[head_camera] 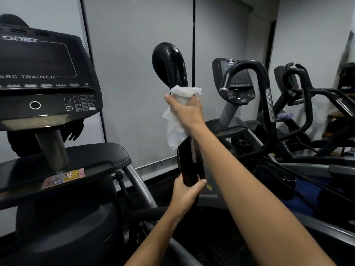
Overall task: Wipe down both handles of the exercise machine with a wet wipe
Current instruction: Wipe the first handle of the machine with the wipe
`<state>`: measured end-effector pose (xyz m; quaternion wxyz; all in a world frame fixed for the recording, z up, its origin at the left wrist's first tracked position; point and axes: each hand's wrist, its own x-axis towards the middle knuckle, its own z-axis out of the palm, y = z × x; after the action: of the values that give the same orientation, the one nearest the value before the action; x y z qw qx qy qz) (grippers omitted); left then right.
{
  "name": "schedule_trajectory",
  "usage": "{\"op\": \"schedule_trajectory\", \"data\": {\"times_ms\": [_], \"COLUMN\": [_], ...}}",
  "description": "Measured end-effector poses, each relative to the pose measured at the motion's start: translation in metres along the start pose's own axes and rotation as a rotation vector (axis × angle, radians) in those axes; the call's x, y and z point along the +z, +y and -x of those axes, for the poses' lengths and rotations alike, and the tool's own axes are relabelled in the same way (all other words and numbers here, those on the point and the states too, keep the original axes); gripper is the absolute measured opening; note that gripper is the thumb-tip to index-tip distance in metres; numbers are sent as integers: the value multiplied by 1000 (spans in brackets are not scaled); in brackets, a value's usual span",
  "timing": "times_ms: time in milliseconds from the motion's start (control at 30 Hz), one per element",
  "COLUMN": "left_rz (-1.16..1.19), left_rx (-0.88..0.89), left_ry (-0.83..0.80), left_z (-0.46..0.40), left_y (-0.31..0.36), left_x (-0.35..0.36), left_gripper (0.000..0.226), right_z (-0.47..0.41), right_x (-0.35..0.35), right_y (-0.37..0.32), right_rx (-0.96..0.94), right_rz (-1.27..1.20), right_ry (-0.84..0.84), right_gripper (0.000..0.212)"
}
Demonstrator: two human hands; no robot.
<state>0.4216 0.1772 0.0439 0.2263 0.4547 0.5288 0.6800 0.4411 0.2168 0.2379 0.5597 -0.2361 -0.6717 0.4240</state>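
A black hooked handle (pixel 170 64) of the exercise machine rises in the middle of the view, its upper part glistening wet. My right hand (pixel 187 112) is wrapped around the handle just below the bend, pressing a white wet wipe (pixel 177 120) against it; the wipe's loose end hangs down on the left. My left hand (pixel 187 191) grips the same handle lower down on its thick black shaft. The machine's other handle is not in view.
The machine's console (pixel 44 77) with a keypad stands at the left, above a tray (pixel 57 166) holding a pink packet (pixel 63 178). A second machine (pixel 249 89) with hooked handles and more equipment stand at the right. Grey wall panels lie behind.
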Motion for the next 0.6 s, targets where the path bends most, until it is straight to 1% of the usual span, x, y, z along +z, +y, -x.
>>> {"op": "schedule_trajectory", "data": {"times_ms": [67, 100, 167, 200, 233, 267, 300, 333, 367, 467, 533, 600], "left_rz": [10, 20, 23, 38, 57, 93, 112, 138, 135, 75, 58, 52], "left_rx": [14, 11, 13, 23, 34, 51, 69, 89, 116, 126, 67, 48], "left_ry": [-10, -12, -16, -28, -39, -56, -84, -104, -115, -63, -33, -41], "left_z": [-1, -2, -1, 1, 2, 4, 6, 8, 7, -1, -5, -5], "left_y": [0, -1, 0, 0, 0, 2, 2, 2, 1, 1, -3, -4], "left_x": [0, 0, 1, 0, -1, -3, -5, -8, -9, -5, -3, -3], "left_gripper": [19, 20, 22, 20, 19, 27, 37, 42, 41, 37, 21, 18], "right_z": [4, 10, 25, 36, 49, 64, 76, 84, 87, 67, 48, 40], "right_x": [-11, -16, -22, -25, -27, -30, -32, -34, -34, -27, -18, -13], "right_y": [9, 18, 41, 53, 64, 73, 80, 84, 85, 65, 48, 42], "right_rx": [110, 164, 255, 270, 270, 267, 267, 265, 246, 116, 17, -37], "right_rz": [-143, -191, -220, -225, -224, -227, -219, -204, -186, -142, -131, -133], "right_ry": [-171, -239, -303, -299, -277, -258, -250, -251, -245, -189, -129, -90], "right_gripper": [31, 34, 50, 52, 44, 31, 23, 22, 22, 20, 22, 23]}}
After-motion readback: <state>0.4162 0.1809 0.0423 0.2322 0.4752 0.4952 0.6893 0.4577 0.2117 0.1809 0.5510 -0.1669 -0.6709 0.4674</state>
